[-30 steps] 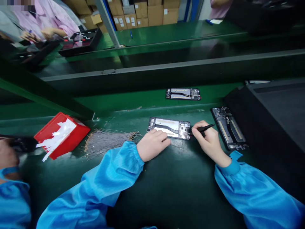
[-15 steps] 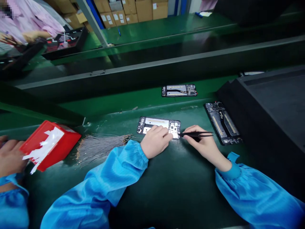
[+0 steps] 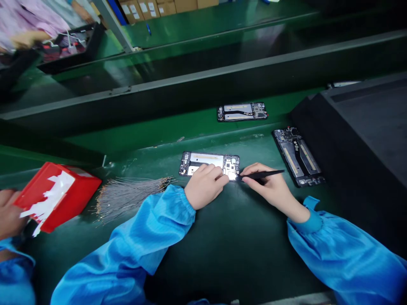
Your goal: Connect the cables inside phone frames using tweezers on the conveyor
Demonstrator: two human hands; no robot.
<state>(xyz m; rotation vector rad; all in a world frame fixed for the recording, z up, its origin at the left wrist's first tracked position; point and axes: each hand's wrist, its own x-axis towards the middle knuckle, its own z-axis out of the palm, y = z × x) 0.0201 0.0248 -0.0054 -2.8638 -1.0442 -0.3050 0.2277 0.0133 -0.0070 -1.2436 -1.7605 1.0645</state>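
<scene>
Fingers pinch tweezers against phone frame.

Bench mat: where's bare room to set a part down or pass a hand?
Free: the dark mat between the two sleeves, and the strip between the wire bundle and the open phone. Crowded: left hand on that phone, right hand with tweezers, second phone beside the black tray.

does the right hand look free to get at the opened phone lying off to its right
Probably yes. The right hand holds black tweezers, but the bare bench lies between it and the opened phone, and nothing stands in the way.
</scene>
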